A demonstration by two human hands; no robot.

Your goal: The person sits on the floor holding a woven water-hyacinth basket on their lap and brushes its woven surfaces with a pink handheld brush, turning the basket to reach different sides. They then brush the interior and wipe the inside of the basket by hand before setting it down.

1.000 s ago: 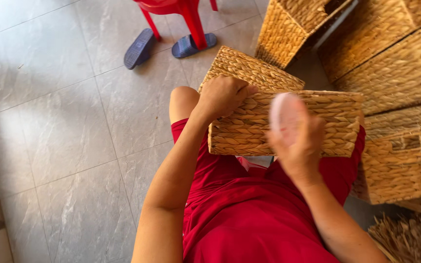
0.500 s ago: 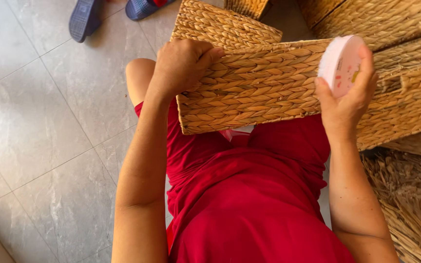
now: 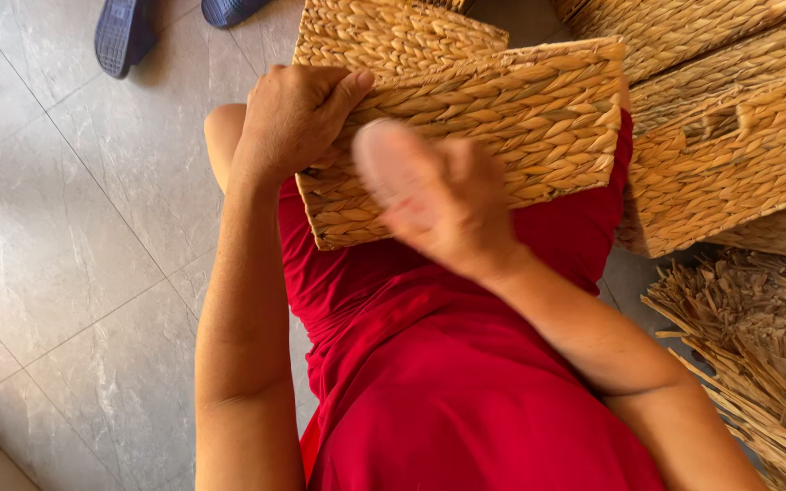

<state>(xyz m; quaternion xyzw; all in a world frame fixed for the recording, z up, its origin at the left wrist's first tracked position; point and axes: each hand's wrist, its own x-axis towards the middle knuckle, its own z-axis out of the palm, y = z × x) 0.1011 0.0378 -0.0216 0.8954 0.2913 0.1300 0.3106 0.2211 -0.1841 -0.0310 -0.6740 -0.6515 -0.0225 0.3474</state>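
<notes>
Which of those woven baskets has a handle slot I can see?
The basket on the floor at right; a slot is cut in its side. The lap basket shows none.

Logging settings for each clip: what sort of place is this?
Probably a home or small workshop for basket weaving: finished woven baskets stacked on a grey tiled floor, loose dried straw, and the left hand gripping a woven basket.
</notes>
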